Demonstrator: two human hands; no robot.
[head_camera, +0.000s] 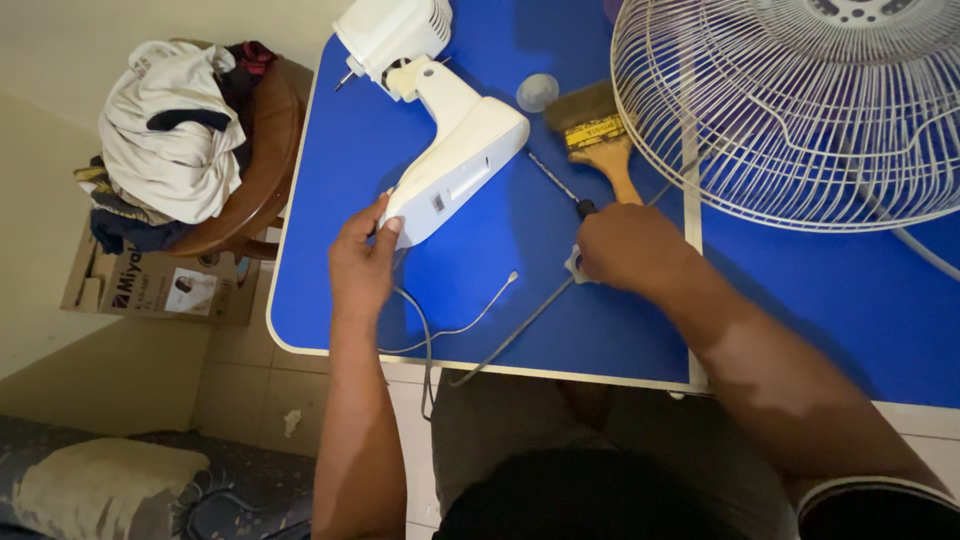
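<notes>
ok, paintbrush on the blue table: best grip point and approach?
Take the paintbrush by its bare wooden handle, coming from the near side. The bristles point away toward the fan guard, which crowds the right; the handle end lies beside the right hand.

We are gripping the white fan body (440, 150) at its lower end with our left hand (362, 262) near the blue table's (800, 300) front edge, while our right hand (625, 245) is closing around a screwdriver (560, 185); a paintbrush (600, 140) and wire fan guard (800, 100) are lying toward the back edge.
</notes>
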